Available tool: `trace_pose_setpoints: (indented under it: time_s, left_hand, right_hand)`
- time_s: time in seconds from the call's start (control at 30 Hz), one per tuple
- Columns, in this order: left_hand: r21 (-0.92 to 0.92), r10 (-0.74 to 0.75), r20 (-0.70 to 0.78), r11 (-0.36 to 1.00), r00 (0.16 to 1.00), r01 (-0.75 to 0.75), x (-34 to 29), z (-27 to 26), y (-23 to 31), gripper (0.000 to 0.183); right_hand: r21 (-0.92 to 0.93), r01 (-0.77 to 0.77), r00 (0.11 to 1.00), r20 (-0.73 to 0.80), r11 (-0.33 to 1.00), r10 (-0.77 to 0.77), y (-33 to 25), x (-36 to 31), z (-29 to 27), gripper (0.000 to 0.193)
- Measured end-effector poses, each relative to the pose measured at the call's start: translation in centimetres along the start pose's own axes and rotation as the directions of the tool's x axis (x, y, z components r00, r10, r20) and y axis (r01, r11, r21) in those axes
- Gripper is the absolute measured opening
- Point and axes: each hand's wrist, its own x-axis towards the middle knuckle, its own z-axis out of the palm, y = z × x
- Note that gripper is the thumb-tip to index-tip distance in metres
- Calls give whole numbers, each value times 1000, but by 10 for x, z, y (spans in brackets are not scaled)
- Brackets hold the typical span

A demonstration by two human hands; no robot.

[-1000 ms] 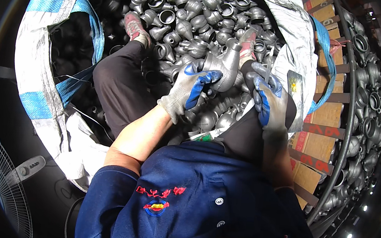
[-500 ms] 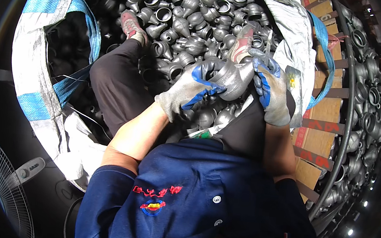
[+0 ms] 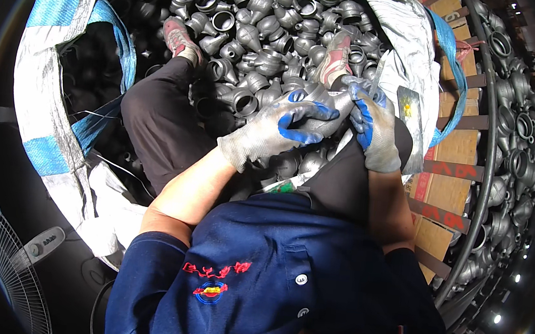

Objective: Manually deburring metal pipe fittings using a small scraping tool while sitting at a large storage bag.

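Observation:
My left hand point(image 3: 282, 128), in a grey and blue work glove, is closed round a dark grey bulb-shaped hollow part point(image 3: 328, 128) above my right thigh. My right hand point(image 3: 375, 121), gloved the same way, is closed at the part's far right side. From its fist a knife with a thin pointed blade point(image 3: 378, 71) sticks up; the handle is hidden in the glove. Where the edge meets the part cannot be made out. Below and beyond both hands lie many similar grey parts point(image 3: 268, 61) with round necks and spouts.
A big white woven sack point(image 3: 49, 91) with blue straps point(image 3: 455, 75) surrounds the parts and my legs. To the right stands a barred metal crate point(image 3: 489, 156) lined with cardboard, more parts beyond it. A fan point(image 3: 7, 264) stands at lower left.
The held part has turned between my hands, its wide rounded end less in view. My left fingers now wrap further over it, and my right hand has shifted slightly left.

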Motion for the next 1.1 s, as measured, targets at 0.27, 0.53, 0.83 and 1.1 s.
trace_pose_setpoints:
  time_s: [0.27, 0.53, 0.83, 1.1]
  left_hand:
    - [-686, -397, 37, 658, 917, 312, -1, -12, 12, 16]
    - [-931, -544, -156, 360, 825, 62, 4, -23, -20, 46]
    - [-957, -529, -130, 288, 839, 33, 5, -14, -8, 34]
    - [-914, -653, -233, 400, 720, 67, 6, -13, -31, 28]
  right_hand:
    - [-102, -60, 995, 73, 993, 67, -12, -3, 3, 18]
    - [356, -182, 975, 190, 917, 119, 19, 16, -22, 16]
    - [411, -115, 991, -11, 904, 131, 29, 11, -16, 22]
    - [222, -133, 991, 15, 966, 133, 31, -4, -1, 27]
